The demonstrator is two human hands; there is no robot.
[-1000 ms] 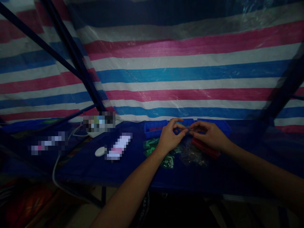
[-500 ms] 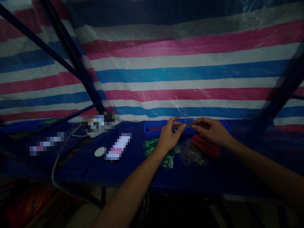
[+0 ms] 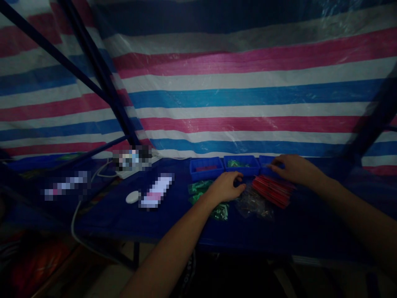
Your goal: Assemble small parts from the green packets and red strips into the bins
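My left hand (image 3: 227,187) hovers at the near edge of the bins, its fingers curled loosely and the thumb apart, holding nothing visible. Below it lie green packets (image 3: 198,187) and a heap of small clear plastic bags (image 3: 254,203). A stack of red packets (image 3: 274,191) rests to the right of the clear bags. My right hand (image 3: 293,167) is at the right blue bin (image 3: 265,159), thumb and fingertips pinched together. Something small and pale shows faintly at the fingertips, too dim to name.
A blue bin with reddish contents (image 3: 192,166) and a middle blue bin with green packets (image 3: 257,167) stand along the back. Leftward are a phone (image 3: 157,190), a white round object (image 3: 133,197) and a power strip (image 3: 124,171) with cables. A striped tarp (image 3: 248,95) hangs behind the blue table (image 3: 173,225).
My hands have parted. The left came down and nearer, with its fingers loosened; the right moved right to the right-hand bin. The middle bin's green contents now show.
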